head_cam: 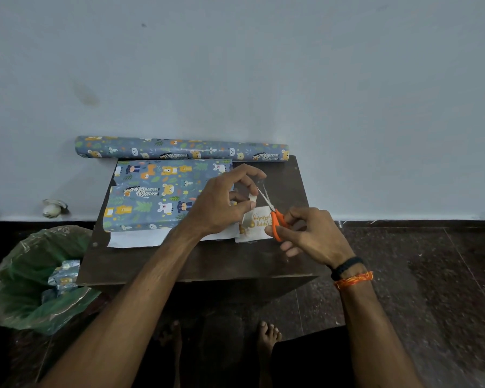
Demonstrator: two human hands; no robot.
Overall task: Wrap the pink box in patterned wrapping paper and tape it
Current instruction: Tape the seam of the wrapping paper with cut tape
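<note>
A box wrapped in blue animal-patterned paper (157, 194) lies on the small dark table (207, 264); the pink box itself is hidden under the paper. White paper underside shows along its near edge. My left hand (221, 203) holds a tape roll (253, 199) above the table and pinches a strip pulled from it. My right hand (308, 233) grips orange-handled scissors (275, 219), whose blades are open and point up toward the tape strip. A white printed card (259, 224) lies under the scissors.
A roll of the same patterned paper (179, 148) lies at the table's far edge against the wall. A bin with a green liner (25, 278) holding paper scraps stands on the floor at left. My bare feet (268, 340) are below the table.
</note>
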